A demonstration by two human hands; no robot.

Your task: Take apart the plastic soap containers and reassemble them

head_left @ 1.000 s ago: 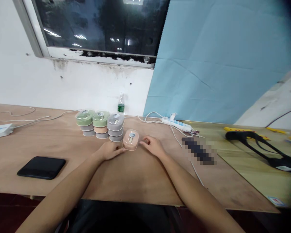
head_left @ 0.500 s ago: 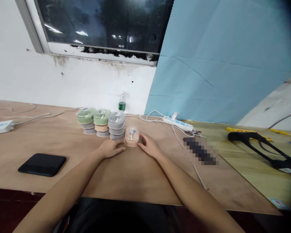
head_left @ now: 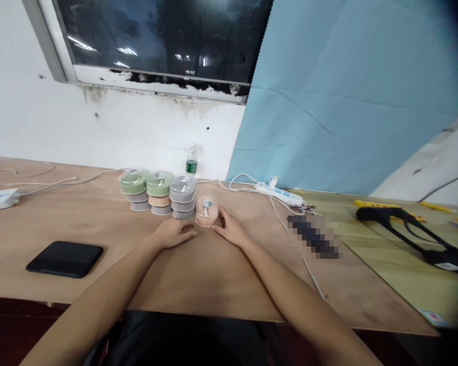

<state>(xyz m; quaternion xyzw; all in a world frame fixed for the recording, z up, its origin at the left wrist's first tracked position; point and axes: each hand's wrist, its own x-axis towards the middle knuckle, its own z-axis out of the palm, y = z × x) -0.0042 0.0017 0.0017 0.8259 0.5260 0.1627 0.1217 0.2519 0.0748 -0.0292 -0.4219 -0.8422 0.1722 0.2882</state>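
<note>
A small oval peach-coloured box with a clear lid (head_left: 206, 211) stands on the plywood table (head_left: 213, 277), just in front of and to the right of the stacks. My right hand (head_left: 231, 230) rests against its right side, with the thumb near its front edge. My left hand (head_left: 174, 233) lies flat on the wood, fingertips close to the box's front left. Neither hand lifts it. Behind it stand several similar boxes in stacks: green-lidded (head_left: 135, 184), green over peach (head_left: 159, 190) and grey (head_left: 182, 195).
A plastic water bottle (head_left: 191, 160) stands behind the stacks. A black pad (head_left: 64, 259) lies at left. White power strips (head_left: 278, 194) and cables run along the back. A pixelated object (head_left: 315, 236) lies to the right, with a black-and-yellow tool (head_left: 404, 239) beyond.
The peach box has slid away from me, close to the grey stack. Both hands moved forward with it, and my right hand now sits closer against its side.
</note>
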